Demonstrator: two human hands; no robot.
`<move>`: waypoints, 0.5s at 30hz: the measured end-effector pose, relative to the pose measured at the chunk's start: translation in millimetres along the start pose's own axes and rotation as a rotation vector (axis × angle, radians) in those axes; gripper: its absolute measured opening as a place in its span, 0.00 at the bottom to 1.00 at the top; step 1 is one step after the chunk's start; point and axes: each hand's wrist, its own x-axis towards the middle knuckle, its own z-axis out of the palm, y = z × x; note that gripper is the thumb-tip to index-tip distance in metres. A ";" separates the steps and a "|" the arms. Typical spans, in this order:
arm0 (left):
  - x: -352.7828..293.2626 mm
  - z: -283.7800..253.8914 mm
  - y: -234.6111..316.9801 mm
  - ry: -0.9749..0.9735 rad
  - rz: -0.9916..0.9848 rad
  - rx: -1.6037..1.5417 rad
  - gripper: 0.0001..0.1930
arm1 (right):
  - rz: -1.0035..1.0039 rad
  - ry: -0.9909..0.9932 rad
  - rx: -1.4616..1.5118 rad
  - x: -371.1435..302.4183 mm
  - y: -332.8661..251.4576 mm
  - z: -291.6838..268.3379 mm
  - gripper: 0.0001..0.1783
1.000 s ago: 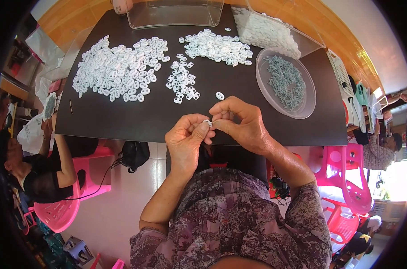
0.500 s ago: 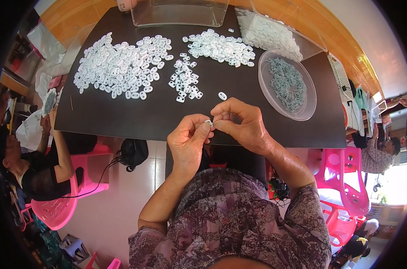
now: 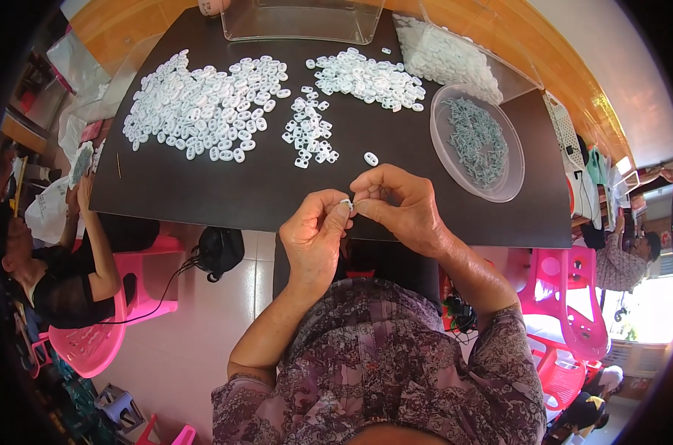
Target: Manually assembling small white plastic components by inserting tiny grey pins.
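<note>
Together, both hands (image 3: pixel 309 241) (image 3: pixel 407 211) angled inward, left pinching a small white piece (image 3: pixel 347 202), right curled beside it, grip unclear

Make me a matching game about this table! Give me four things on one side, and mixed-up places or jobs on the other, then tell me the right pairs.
Things
1. Round clear plastic tray
2. Lone white oval piece
3. Left hand
4. Rectangular clear plastic bin

Places or jobs
A. Pinches a tiny white part
B. Sits at the far side of the dark table
C. Holds lots of small grey-green pieces
D. Lies just beyond the right hand

Right pairs: 1-C, 2-D, 3-A, 4-B
</note>
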 end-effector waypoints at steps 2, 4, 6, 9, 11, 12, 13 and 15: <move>-0.7 1.3 -1.5 0.010 0.019 0.012 0.06 | -0.004 0.000 -0.004 -0.2 0.9 1.3 0.11; -1.1 2.2 -3.3 0.022 0.064 0.062 0.05 | -0.009 0.015 -0.018 -0.6 2.0 3.1 0.10; -1.0 0.6 -4.4 0.017 0.084 0.119 0.05 | 0.002 0.025 -0.002 -1.2 3.5 5.4 0.10; -0.8 0.6 -5.6 0.008 0.110 0.190 0.04 | -0.005 0.060 0.043 -0.9 11.1 8.7 0.10; -0.8 0.9 -7.1 0.007 0.115 0.204 0.04 | -0.024 0.082 0.071 -0.3 12.6 12.3 0.09; -0.8 1.9 -9.1 0.018 0.139 0.213 0.04 | -0.030 0.103 0.066 -0.6 12.2 14.6 0.09; -0.7 2.6 -10.9 0.030 0.163 0.221 0.04 | -0.037 0.123 0.060 -1.0 11.6 16.1 0.09; -0.6 2.2 -14.6 0.044 0.197 0.276 0.04 | -0.033 0.126 0.081 -1.0 14.5 18.7 0.08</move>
